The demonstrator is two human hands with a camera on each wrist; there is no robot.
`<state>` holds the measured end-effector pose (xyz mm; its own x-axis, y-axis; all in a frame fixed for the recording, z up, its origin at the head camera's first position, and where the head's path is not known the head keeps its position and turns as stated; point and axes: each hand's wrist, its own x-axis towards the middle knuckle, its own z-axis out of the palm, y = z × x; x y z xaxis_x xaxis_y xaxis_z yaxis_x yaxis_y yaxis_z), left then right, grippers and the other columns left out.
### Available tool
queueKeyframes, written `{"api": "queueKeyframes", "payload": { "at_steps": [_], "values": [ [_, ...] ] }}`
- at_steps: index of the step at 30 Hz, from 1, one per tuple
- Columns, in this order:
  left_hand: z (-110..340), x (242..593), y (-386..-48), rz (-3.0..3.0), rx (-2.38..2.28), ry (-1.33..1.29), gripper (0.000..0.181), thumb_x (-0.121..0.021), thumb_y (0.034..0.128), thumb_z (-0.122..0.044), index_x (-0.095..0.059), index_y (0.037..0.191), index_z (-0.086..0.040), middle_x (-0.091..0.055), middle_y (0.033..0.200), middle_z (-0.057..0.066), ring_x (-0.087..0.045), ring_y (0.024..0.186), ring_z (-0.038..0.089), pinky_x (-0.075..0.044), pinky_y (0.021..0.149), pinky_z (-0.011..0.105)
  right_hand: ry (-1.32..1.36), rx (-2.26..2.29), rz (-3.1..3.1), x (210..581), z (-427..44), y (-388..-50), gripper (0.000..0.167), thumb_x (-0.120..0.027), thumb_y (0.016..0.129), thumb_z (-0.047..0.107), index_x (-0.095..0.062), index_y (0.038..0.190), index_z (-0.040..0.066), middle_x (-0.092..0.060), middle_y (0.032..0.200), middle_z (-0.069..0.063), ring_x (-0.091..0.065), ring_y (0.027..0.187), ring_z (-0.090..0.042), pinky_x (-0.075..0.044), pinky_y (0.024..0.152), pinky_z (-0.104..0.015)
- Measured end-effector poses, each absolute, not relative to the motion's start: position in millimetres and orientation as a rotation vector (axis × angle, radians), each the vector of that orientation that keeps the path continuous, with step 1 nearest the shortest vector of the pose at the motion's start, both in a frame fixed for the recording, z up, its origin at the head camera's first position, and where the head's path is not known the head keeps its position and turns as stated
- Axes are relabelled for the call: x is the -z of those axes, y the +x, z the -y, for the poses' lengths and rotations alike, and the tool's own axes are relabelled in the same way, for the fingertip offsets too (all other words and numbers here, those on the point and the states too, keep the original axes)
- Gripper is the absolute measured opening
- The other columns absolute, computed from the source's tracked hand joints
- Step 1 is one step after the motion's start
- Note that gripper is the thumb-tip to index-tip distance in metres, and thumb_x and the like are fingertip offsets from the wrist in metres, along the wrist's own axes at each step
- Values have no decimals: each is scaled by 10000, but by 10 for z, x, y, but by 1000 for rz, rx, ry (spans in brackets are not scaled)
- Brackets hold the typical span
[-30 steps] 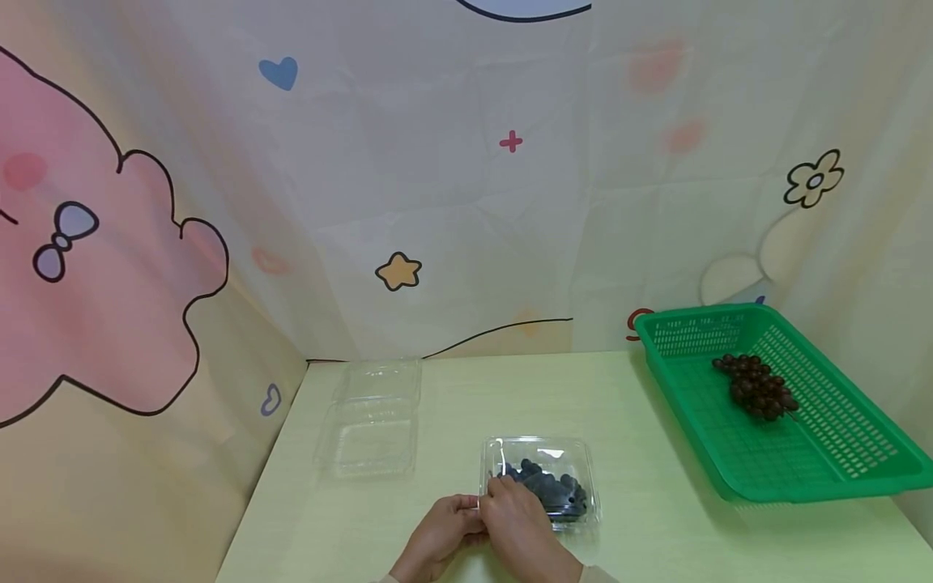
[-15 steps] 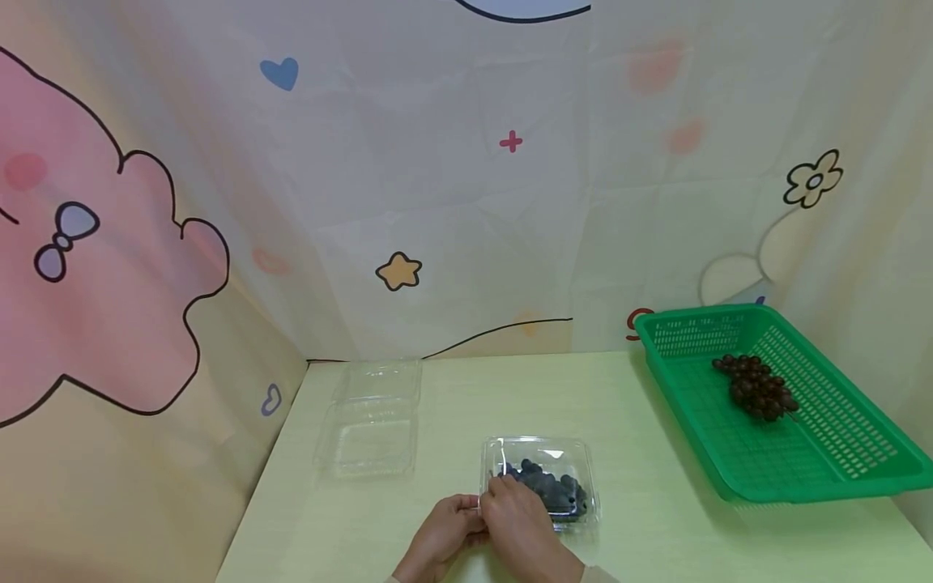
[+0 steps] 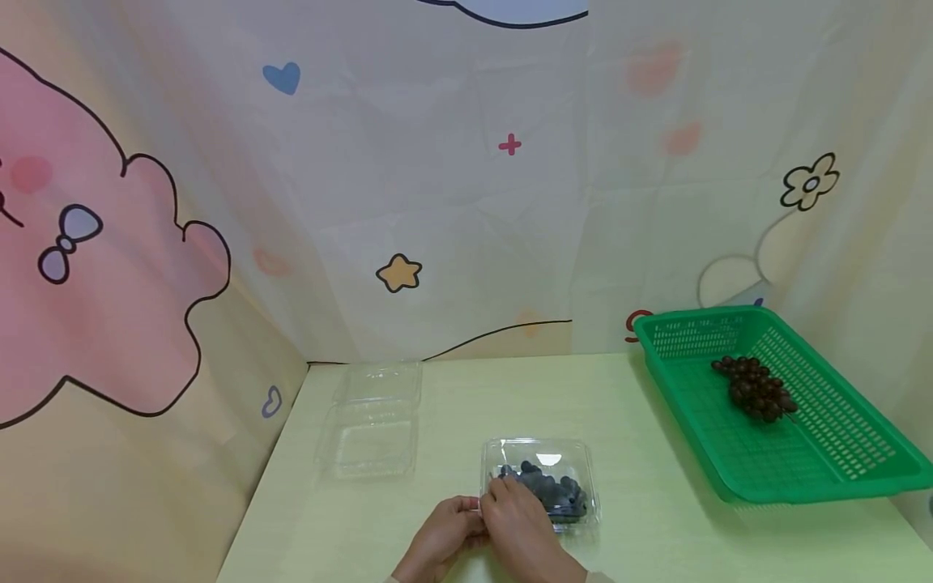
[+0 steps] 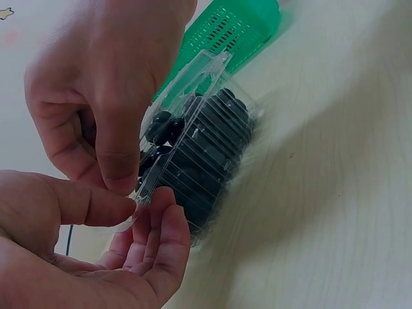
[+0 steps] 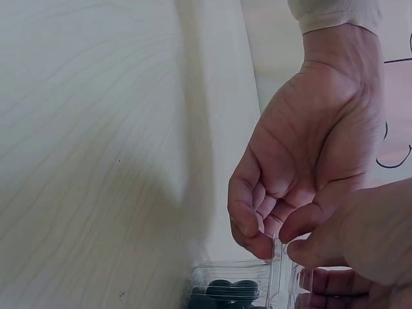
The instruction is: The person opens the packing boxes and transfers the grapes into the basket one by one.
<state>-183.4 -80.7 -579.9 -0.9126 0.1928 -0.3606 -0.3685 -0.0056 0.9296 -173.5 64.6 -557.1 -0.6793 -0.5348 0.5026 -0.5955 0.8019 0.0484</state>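
Note:
A clear plastic clamshell [image 3: 539,447] lies on the table in front of me, with dark grapes [image 3: 557,492] inside. At its near left corner my left hand [image 3: 440,536] pinches the rim between thumb and fingers, palm turned up in the right wrist view. Right beside those fingers, my right hand [image 3: 521,522] grips the same rim from above and covers part of the clamshell. Its thumb presses on the rim in the left wrist view, where the other fingers are curled. The lid seems to lie over the grapes; whether that corner is fastened I cannot tell.
A second clear clamshell [image 3: 373,437] lies spread open at the back left, without fruit. On the right stands a green plastic basket [image 3: 685,421] with a bunch of dark red grapes [image 3: 758,389]. Patterned curtains [image 3: 466,194] hang behind and beside the table [image 3: 452,389].
Both hands hold the same corner of the clamshell as before, with no clear movement. The head view has shifted very slightly.

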Motion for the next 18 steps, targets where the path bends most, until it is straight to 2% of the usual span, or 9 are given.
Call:
{"api": "queueKeyframes", "payload": {
  "at_steps": [5, 12, 18],
  "values": [
    [812, 5831, -1845, -1894, -1978, -174, 235, -621, 946, 14, -579, 1151, 121, -728, 926, 81, -667, 801, 146, -587, 769, 328, 828, -168, 2478, 5560, -647, -1733, 224, -803, 689, 12, -593, 700, 86, -487, 771, -23, -487, 751, -208, -441, 654, -311],
    [811, 5854, -1878, -1947, -1966, -208, 175, -610, 1008, -30, -608, 1129, 96, -736, 959, 97, -681, 826, 159, -592, 745, 315, 810, -198, 2532, 5507, -639, -1707, 190, -780, 794, 20, -611, 763, 102, -495, 825, -17, -477, 789, -202, -414, 660, -315],
    [811, 5850, -1880, -1943, -1999, -178, 149, -589, 1021, -45, -613, 1080, 89, -718, 856, 60, -655, 719, 117, -579, 666, 265, 802, -185, 2519, 5503, -643, -1693, 170, -774, 810, 49, -618, 797, 114, -495, 859, -10, -468, 812, -199, -412, 681, -326]
  ]
}}
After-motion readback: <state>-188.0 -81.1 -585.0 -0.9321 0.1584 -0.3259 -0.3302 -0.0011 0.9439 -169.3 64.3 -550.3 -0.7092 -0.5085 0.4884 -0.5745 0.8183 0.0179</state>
